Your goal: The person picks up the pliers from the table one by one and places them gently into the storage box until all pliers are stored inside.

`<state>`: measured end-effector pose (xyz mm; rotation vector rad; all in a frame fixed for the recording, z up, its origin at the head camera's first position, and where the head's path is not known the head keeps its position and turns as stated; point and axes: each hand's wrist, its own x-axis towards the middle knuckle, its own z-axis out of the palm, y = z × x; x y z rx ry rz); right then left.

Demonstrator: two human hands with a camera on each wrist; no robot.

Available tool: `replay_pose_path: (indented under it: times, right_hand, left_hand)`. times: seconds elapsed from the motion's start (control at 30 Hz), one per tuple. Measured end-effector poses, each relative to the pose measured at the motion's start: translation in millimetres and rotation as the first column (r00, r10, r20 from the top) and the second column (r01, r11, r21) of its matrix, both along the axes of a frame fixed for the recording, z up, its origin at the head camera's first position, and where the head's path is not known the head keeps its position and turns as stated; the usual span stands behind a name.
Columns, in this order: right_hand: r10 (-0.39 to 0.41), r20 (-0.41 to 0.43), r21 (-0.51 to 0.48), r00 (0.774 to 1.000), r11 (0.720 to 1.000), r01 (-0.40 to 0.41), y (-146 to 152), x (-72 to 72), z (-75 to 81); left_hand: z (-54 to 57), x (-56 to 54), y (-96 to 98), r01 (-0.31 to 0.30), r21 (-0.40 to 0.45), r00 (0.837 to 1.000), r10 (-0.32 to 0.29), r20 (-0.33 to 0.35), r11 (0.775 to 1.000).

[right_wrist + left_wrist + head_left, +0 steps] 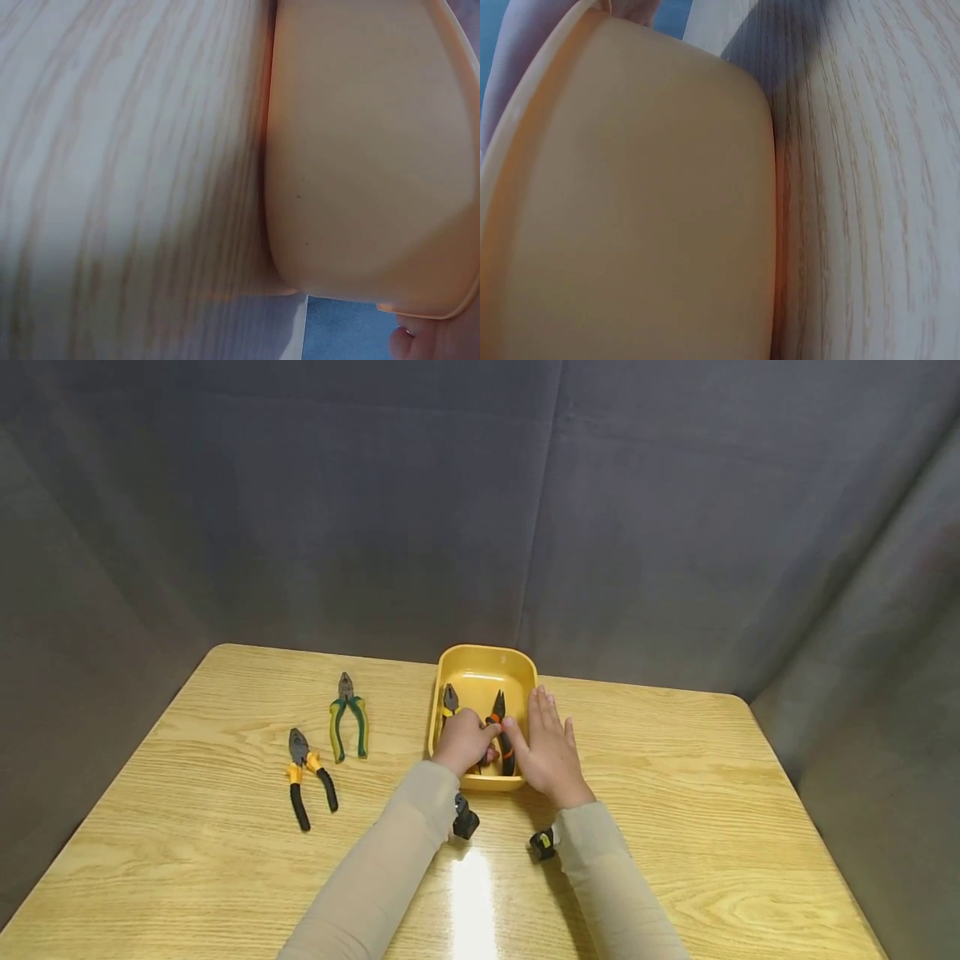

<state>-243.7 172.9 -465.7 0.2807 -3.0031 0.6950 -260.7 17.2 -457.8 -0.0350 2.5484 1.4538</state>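
Observation:
A yellow plastic tray (480,783) holds two pairs of pliers in the head view. My left hand (463,742) reaches into it with fingers curled around a handle of the black-and-orange needle-nose pliers (507,758), whose jaws point to the far side. Left of them, dark-jawed pliers with yellow on the grips (451,698) lie partly hidden beneath that hand. Fingers straight, my right hand (553,750) lies along the tray's right rim, its thumb close to the needle-nose pliers. Both wrist views mostly show the tray's outer wall (645,180).
On the wooden table (675,827), left of the tray, lie green-and-yellow handled pliers (362,727) and black-and-orange handled combination pliers (298,747), handles spread. A grey curtain (375,527) hangs behind the table and along its sides.

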Motion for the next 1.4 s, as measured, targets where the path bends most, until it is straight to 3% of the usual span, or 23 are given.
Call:
replay_pose_path:
  times: [1.0, 1.4]
  right_hand:
    - [0.000, -0.006, -0.010, 1.000, 1.000, 0.000, 0.2, 1.0, -0.2]
    - [-0.009, 0.012, -0.020, 1.000, 1.000, 0.010, -0.4, 0.3, -0.5]
  left_hand:
    - [2.8, 3.0, -0.3, 0.019, -0.029, 1.000, -0.019, -0.014, 0.999]
    - [1.2, 0.5, -0.7, -0.002, -0.008, 0.999, 0.002, -0.034, 1.000]
